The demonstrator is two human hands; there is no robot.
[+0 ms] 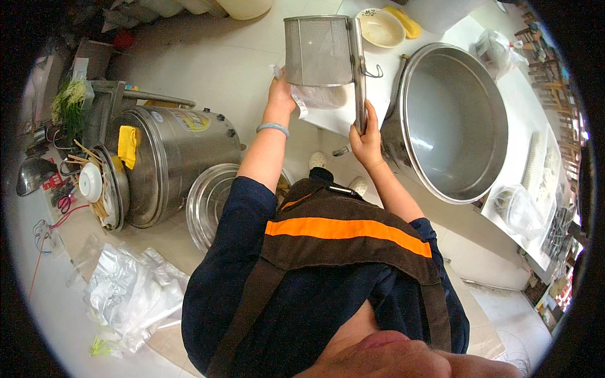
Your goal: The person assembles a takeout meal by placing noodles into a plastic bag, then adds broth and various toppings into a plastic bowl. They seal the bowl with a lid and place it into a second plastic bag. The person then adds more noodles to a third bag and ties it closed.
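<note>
My right hand (367, 141) grips the metal handle (360, 101) of a deep cylindrical wire-mesh strainer (319, 52). The mesh basket hangs to the left of the handle, over the edge of the white worktop. A small wire hook (374, 71) sticks out from the handle. My left hand (280, 97), with a bracelet at the wrist, is beside the lower left of the basket. It holds a clear plastic bag (324, 97) with a white printed strip (299, 105); the basket partly hides the fingers and the bag. The bag's contents are unclear.
A large steel pot (453, 123) stands open at right. Behind it are a cream bowl (381, 28) and yellow cloth (404, 22). At left are a steel barrel cooker (189, 141), a round metal lid (208, 203) and plastic bags (127, 288). Bagged items (517, 208) lie far right.
</note>
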